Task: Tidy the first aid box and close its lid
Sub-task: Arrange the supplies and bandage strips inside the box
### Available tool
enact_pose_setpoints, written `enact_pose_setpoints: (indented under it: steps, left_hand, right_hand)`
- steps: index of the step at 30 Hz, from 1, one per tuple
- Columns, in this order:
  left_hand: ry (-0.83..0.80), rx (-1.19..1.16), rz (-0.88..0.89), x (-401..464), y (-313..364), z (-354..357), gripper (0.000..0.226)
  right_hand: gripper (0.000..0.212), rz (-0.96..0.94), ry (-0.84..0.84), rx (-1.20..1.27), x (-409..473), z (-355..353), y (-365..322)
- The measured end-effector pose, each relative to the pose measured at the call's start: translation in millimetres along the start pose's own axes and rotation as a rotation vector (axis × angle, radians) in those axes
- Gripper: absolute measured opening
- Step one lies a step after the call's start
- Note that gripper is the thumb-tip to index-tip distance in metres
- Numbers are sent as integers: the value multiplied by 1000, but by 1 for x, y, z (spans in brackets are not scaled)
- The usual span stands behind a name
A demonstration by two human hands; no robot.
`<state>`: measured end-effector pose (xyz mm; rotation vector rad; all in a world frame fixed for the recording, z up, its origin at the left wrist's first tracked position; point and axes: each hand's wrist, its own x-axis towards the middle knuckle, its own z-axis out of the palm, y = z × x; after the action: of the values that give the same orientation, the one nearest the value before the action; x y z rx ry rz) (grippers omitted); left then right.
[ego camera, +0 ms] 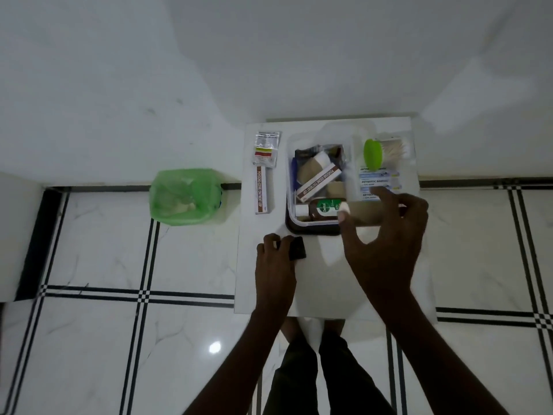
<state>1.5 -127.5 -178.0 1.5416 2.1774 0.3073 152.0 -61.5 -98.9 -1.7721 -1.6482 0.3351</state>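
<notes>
The clear first aid box point(289, 175) stands open on a small white table point(323, 283), on a dark base. Inside it lie an ointment carton point(318, 182), a brown Dettol bottle point(324, 208), beige bandage rolls and a blue item. My right hand point(389, 244) hovers over the box's near right corner and grips a beige bandage roll point(366, 215) between thumb and fingers. In front of the box, my left hand point(275, 259) rests on the table, closed around a small black object point(297, 248).
A second ointment carton point(261, 190) and a sachet point(265, 149) lie left of the box. To its right are a cotton swab tub with a green lid point(373, 154) and antiseptic bandage strips point(378, 176). A green-lined bin point(185, 196) stands on the floor to the left.
</notes>
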Motion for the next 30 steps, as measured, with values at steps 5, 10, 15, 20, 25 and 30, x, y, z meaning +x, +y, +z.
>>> enact_pose_setpoints:
  steps: [5, 10, 15, 20, 25, 30]
  left_hand:
    - [0, -8, -18, 10, -12, -6, 41]
    - [-53, -134, -101, 19, -26, -15, 44]
    - [98, -289, -136, 29, -27, -42, 16]
    - [352, -382, -103, 53, -9, -104, 7]
    - [408, -484, 61, 102, 42, -137, 8]
    - [272, -157, 206, 157, 80, -119, 4]
  right_hand:
    - [58, -111, -171, -112, 27, 50, -34]
    - [54, -150, -273, -405, 37, 82, -33]
    - [38, -201, -353, -520, 40, 83, -24]
    - [35, -276, -456, -498, 43, 77, -19]
    - [40, -231, -466, -299, 46, 74, -12]
    - [39, -266, -329, -147, 43, 68, -8]
